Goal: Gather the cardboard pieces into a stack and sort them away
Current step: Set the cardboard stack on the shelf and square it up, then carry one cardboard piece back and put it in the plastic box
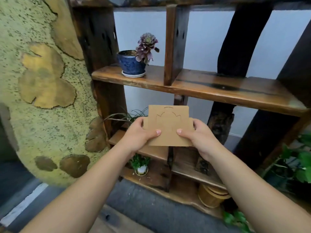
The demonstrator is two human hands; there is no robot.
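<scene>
Cardboard stack [168,126] between 2 hands

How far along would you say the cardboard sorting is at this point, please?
Gathering looks done: the cardboard sits as one squared-up bundle, with no loose pieces in view. In hand: the left hand and right hand grip its sides, holding it up in front of the shelf. Left: putting it away, since it rests on no board yet.
</scene>
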